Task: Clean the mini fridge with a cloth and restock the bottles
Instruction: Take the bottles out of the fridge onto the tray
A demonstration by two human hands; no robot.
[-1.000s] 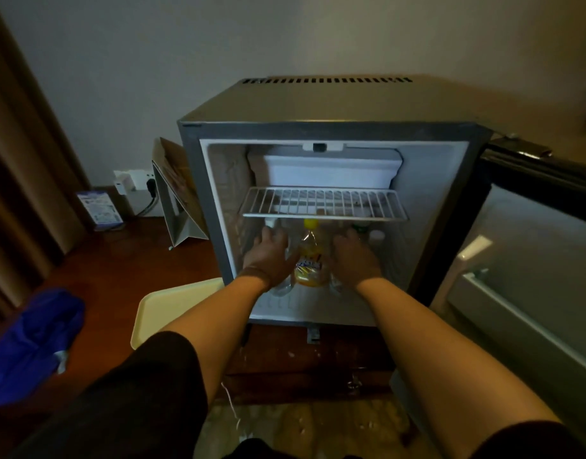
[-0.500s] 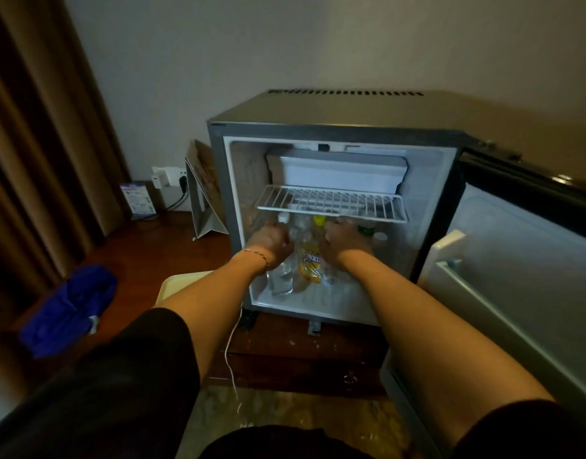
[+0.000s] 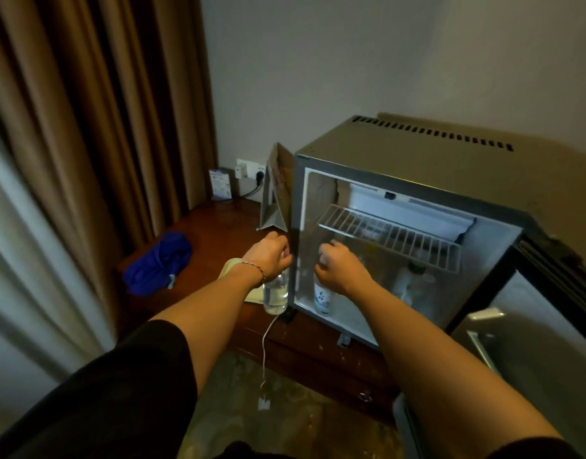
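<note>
Open grey mini fridge (image 3: 417,167) on dark wooden worktop (image 3: 218,226). Left hand (image 3: 268,256) grips clear plastic bottle (image 3: 275,294) outside, left of the fridge; right hand (image 3: 338,268) grips white-labelled bottle (image 3: 322,301) at the interior's near-left corner.

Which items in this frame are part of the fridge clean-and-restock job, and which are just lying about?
Job: mini fridge, clear bottle in left hand, labelled bottle in right hand, blue cloth, tray.
Lying about: curtain, wall socket, small card.
</note>
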